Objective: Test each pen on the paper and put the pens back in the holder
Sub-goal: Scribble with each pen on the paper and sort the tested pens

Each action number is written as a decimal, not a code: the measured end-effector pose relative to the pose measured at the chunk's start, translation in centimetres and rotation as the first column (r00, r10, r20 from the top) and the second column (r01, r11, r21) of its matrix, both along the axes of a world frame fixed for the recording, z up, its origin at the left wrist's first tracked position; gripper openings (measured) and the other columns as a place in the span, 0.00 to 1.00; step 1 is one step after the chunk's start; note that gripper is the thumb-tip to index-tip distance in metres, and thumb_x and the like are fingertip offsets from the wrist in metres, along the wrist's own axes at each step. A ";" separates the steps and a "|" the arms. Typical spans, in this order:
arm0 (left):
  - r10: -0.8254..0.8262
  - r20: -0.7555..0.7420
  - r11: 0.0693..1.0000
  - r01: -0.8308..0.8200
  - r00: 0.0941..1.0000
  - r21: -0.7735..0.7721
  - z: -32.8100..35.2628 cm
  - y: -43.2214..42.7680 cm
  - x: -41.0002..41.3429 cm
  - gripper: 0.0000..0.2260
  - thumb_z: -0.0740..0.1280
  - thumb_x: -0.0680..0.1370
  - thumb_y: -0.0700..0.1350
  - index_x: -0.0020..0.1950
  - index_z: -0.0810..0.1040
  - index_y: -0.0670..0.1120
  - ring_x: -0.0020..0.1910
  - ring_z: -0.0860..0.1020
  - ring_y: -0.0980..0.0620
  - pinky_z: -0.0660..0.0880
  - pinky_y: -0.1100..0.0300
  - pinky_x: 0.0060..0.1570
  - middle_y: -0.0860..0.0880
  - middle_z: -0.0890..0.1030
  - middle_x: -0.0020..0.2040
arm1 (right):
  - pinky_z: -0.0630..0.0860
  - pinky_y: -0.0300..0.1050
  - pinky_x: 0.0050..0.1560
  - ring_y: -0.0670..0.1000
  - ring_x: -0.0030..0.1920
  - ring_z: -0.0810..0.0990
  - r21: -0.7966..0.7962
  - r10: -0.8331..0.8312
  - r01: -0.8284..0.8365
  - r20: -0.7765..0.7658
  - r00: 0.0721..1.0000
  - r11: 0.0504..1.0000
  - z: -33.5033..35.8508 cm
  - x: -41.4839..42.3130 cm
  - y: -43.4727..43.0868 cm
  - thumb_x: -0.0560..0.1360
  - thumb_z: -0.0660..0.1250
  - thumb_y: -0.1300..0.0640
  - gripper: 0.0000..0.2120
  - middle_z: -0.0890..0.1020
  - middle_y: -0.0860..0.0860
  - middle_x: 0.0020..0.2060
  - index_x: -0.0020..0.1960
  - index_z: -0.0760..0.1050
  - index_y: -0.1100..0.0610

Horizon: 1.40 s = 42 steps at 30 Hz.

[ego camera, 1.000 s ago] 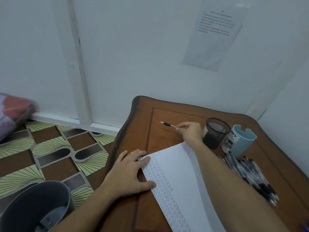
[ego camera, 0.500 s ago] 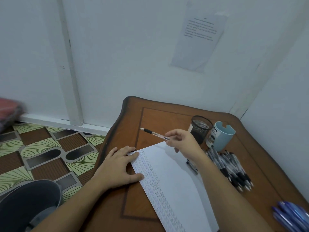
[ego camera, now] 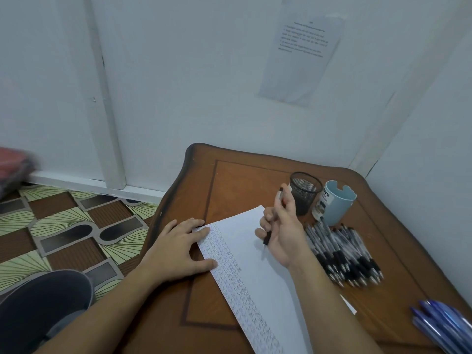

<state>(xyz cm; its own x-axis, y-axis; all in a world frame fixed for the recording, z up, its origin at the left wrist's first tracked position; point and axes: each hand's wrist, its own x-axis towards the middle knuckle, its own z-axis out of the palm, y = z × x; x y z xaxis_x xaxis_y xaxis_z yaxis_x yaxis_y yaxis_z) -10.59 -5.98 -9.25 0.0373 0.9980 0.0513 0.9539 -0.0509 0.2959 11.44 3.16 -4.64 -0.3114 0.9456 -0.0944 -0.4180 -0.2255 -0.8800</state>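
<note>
A white paper sheet (ego camera: pixel 258 272) lies on the brown wooden table (ego camera: pixel 229 180), with rows of small scribbles along its left edge. My left hand (ego camera: pixel 178 249) presses flat on that edge, fingers straight. My right hand (ego camera: pixel 283 231) holds a black-grip pen (ego camera: pixel 268 236) above the sheet, its tip pointing down at the paper and its back end up by my fingertips. Behind it stands a black mesh holder (ego camera: pixel 305 192), and beside that a light blue holder (ego camera: pixel 335 201). A pile of several black-grip pens (ego camera: pixel 344 254) lies right of my right wrist.
Several blue pens (ego camera: pixel 444 325) lie at the table's near right corner. A dark grey bin (ego camera: pixel 38 310) stands on the patterned floor at lower left. White walls close in behind and to the right; a printed sheet (ego camera: pixel 301 49) hangs on the back wall.
My right hand has turned the pen from pointing left and away to tip-down over the paper and drawn it closer. My left hand stays on the sheet. The view shifted right.
</note>
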 end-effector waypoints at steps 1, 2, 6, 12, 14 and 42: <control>0.000 -0.001 1.000 0.000 1.000 -0.001 0.0 0.0 0.0 0.55 0.40 0.56 0.83 0.76 0.61 0.57 0.76 0.52 0.59 0.38 0.58 0.71 0.58 0.57 0.77 | 0.63 0.41 0.28 0.47 0.28 0.63 0.014 0.018 -0.018 0.025 1.000 1.000 0.0 -0.2 -0.2 0.84 0.57 0.52 0.16 0.68 0.49 0.30 0.67 0.69 0.34; -0.002 -0.002 1.000 0.002 1.000 -0.001 0.0 0.0 0.0 0.55 0.39 0.56 0.83 0.76 0.61 0.57 0.76 0.52 0.59 0.39 0.58 0.72 0.58 0.57 0.77 | 0.60 0.40 0.26 0.47 0.28 0.61 0.036 0.034 -0.036 0.055 0.998 0.999 0.0 -0.4 -0.4 0.84 0.58 0.53 0.16 0.66 0.49 0.29 0.66 0.70 0.35; -0.005 0.008 1.000 0.005 1.000 -0.003 0.0 0.0 0.0 0.54 0.44 0.57 0.84 0.76 0.61 0.56 0.75 0.52 0.59 0.40 0.56 0.73 0.58 0.58 0.77 | 0.56 0.37 0.22 0.47 0.25 0.56 0.128 0.022 -0.041 0.148 0.989 0.991 -0.4 -0.8 -1.1 0.81 0.63 0.55 0.06 0.61 0.51 0.27 0.55 0.74 0.46; -0.003 0.020 1.000 0.003 1.000 0.012 -0.1 -0.1 0.0 0.47 0.49 0.61 0.78 0.76 0.62 0.56 0.75 0.53 0.60 0.41 0.56 0.73 0.58 0.58 0.76 | 0.72 0.44 0.35 0.50 0.30 0.73 0.091 0.048 -0.062 0.154 0.987 0.994 -0.9 0.0 -1.2 0.84 0.53 0.49 0.20 0.73 0.54 0.27 0.49 0.78 0.61; -0.004 0.027 1.000 0.003 1.000 0.011 -0.2 -0.1 0.0 0.47 0.49 0.61 0.78 0.76 0.63 0.56 0.75 0.53 0.60 0.41 0.55 0.74 0.58 0.59 0.76 | 0.69 0.45 0.37 0.51 0.32 0.73 0.052 0.091 -0.100 0.148 0.985 0.994 -1.4 0.6 -1.2 0.80 0.50 0.39 0.29 0.75 0.55 0.30 0.45 0.78 0.61; -0.002 0.030 1.000 0.001 1.000 0.023 -0.7 0.1 -0.1 0.47 0.50 0.62 0.78 0.75 0.65 0.55 0.75 0.56 0.57 0.44 0.52 0.74 0.57 0.61 0.76 | 0.73 0.41 0.33 0.48 0.32 0.63 0.277 0.008 -0.181 0.529 0.849 0.944 -5.4 0.8 -3.7 0.73 0.65 0.74 0.22 0.56 0.60 0.33 0.30 0.55 0.62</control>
